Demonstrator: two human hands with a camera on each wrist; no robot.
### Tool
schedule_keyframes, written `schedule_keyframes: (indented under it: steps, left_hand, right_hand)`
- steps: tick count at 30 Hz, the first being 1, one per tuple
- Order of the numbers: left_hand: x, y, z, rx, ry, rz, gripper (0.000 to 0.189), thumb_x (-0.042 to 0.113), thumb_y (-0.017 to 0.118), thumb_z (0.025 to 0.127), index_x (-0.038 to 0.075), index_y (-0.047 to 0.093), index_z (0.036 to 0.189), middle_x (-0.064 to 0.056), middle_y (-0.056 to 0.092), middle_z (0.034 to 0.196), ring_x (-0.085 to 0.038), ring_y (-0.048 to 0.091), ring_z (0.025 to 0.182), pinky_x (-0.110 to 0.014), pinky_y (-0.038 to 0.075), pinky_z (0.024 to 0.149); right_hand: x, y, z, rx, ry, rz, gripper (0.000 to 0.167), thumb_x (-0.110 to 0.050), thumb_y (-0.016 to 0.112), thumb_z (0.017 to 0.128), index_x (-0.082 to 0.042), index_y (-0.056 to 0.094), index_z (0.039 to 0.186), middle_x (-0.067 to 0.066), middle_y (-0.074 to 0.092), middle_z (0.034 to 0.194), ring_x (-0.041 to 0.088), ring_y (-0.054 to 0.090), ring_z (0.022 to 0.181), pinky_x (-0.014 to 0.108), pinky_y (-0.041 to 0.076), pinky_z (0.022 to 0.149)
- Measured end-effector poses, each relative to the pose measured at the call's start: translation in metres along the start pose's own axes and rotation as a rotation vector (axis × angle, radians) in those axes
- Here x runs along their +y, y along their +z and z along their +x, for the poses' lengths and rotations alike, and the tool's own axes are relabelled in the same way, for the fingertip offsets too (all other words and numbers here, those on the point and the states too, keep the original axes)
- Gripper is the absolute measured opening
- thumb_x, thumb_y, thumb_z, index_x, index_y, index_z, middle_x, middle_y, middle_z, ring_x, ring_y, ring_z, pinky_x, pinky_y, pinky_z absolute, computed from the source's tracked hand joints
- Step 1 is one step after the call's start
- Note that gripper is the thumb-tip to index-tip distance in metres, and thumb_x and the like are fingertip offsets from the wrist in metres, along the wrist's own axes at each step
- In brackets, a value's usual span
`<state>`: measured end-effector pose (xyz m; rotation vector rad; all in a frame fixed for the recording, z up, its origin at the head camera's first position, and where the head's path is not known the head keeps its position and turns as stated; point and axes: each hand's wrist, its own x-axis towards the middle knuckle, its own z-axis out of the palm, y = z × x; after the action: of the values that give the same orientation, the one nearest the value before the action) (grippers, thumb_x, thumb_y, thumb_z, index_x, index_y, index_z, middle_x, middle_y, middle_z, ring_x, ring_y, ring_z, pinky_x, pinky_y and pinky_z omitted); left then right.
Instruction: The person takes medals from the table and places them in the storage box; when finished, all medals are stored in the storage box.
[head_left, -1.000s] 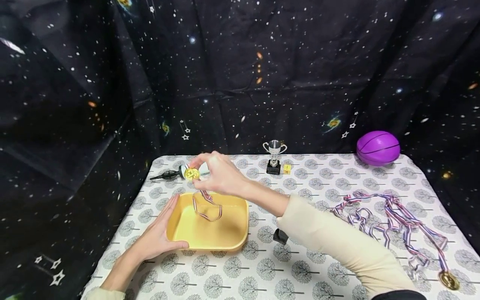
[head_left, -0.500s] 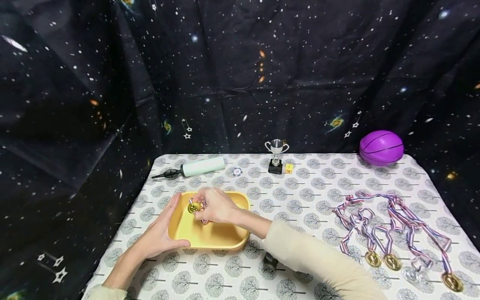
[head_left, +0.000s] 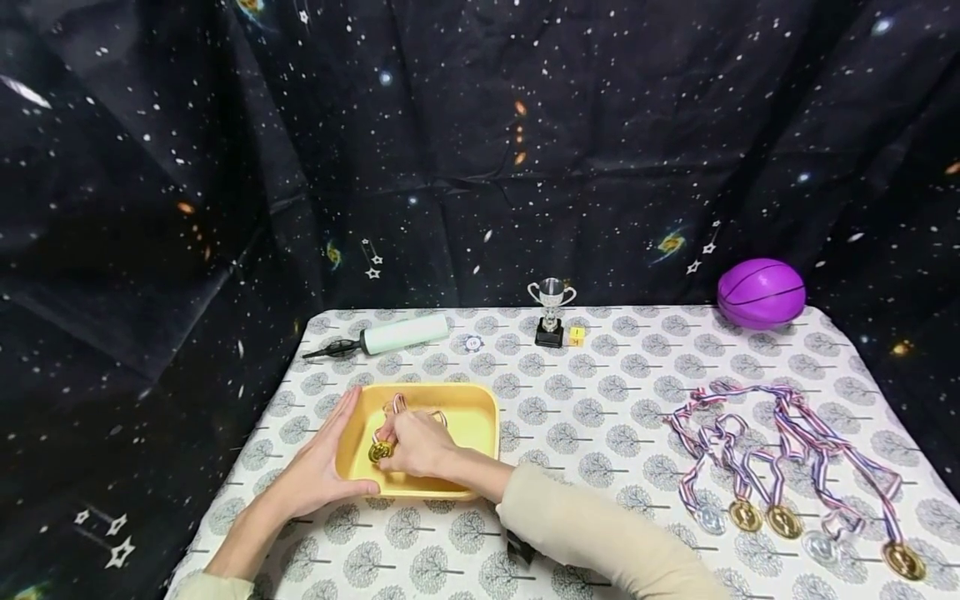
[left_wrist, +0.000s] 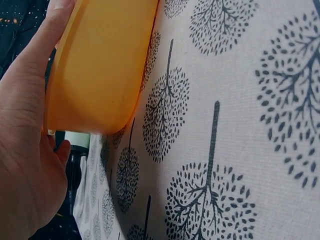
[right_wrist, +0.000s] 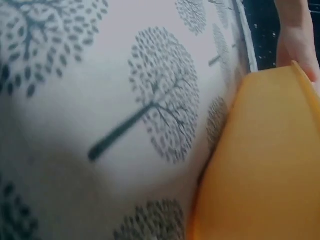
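A shallow yellow plastic tub (head_left: 480,433) stands on the cloth at the left. My left hand (head_left: 311,471) rests against its left end, fingers straight along the side and thumb stretched along the front rim; this hand (left_wrist: 27,135) also shows beside the tub wall (left_wrist: 100,70) in the left wrist view. Inside the tub, my right hand (head_left: 420,442) pinches a gold medal (head_left: 380,452) at its edge. The medal's striped ribbon (head_left: 399,403) loops up behind the fingers and partly out of sight beneath the hand. In the right wrist view only the tub's outer wall (right_wrist: 265,160) shows, not the medal.
Several gold and silver medals (head_left: 784,522) with tangled striped ribbons lie at the right. Along the back are a pale green hand pump (head_left: 405,333), a small round token (head_left: 473,343), a silver trophy cup (head_left: 551,312), a yellow letter block (head_left: 576,336) and a purple basketball (head_left: 761,293).
My right hand has come down from above the tub's back rim into the tub with the gold medal, then nearer its front left. The left hand stays at the tub's left end.
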<state>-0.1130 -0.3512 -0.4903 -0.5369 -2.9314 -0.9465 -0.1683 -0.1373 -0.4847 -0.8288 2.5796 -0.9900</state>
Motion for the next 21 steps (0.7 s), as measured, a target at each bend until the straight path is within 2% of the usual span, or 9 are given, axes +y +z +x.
schedule_keyframes:
  steps: [8,17,21]
  left_hand:
    - [0.0,0.0,0.0,0.018,0.028,-0.01,0.143,0.053,0.096,0.071,0.009,0.005,0.172,-0.011,0.001,0.178,-0.04,0.009,0.162,-0.061,0.016,0.126]
    - [-0.001,0.002,0.001,0.004,0.015,-0.009,0.144,0.053,0.097,0.071,0.012,0.003,0.172,-0.009,-0.001,0.179,-0.038,0.007,0.163,-0.068,0.017,0.124]
    - [0.0,0.001,0.002,-0.005,0.008,-0.022,0.145,0.051,0.098,0.07,0.012,0.003,0.172,-0.008,-0.002,0.179,-0.039,0.006,0.163,-0.072,0.018,0.122]
  right_hand:
    - [-0.003,0.012,0.002,0.019,0.027,-0.015,0.039,-0.032,0.096,0.078,-0.019,0.08,0.112,-0.012,0.075,0.095,-0.002,0.062,0.079,0.015,0.051,0.074]
    - [-0.001,0.011,0.002,0.052,0.001,0.029,0.03,-0.035,0.096,0.077,-0.019,0.082,0.098,-0.015,0.073,0.079,-0.005,0.058,0.066,0.014,0.048,0.069]
    - [0.001,0.005,0.003,0.094,-0.032,0.107,0.02,-0.031,0.094,0.08,-0.018,0.083,0.091,-0.015,0.073,0.075,-0.006,0.058,0.066,0.013,0.049,0.071]
